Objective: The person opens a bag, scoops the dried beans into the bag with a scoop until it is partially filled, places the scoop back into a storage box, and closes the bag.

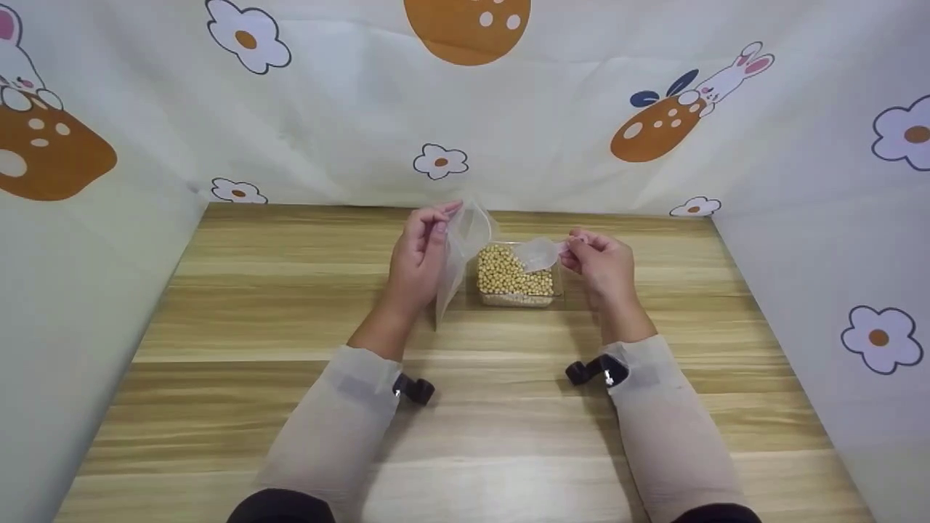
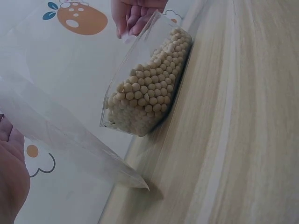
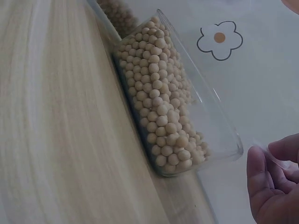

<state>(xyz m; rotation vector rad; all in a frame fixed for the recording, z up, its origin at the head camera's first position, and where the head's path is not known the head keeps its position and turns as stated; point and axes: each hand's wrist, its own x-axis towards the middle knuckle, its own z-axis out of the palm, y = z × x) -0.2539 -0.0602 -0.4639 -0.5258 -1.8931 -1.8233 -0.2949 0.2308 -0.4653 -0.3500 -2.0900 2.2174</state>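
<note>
My left hand (image 1: 418, 261) holds a translucent plastic bag (image 1: 452, 272) upright, its mouth spread apart at the top. Just right of the bag stands a clear rectangular container (image 1: 517, 300) on the table, with pale yellow soybeans (image 1: 501, 272) heaped in it. The beans slope down toward the right end in the right wrist view. Between thumb and fingers, my right hand (image 1: 603, 269) pinches the handle of a translucent scoop (image 1: 539, 254). The scoop's bowl is over the beans at the container's back right. In the left wrist view the bag's lower corner (image 2: 140, 182) is close over the table.
The wood-grain table (image 1: 254, 421) is bordered by a pale cloth backdrop (image 1: 349, 138) with printed flowers and rabbits at the back and sides. Black wrist cameras sit on both sleeves (image 1: 327, 421). More beans (image 3: 119, 16) show blurred beyond the container in the right wrist view.
</note>
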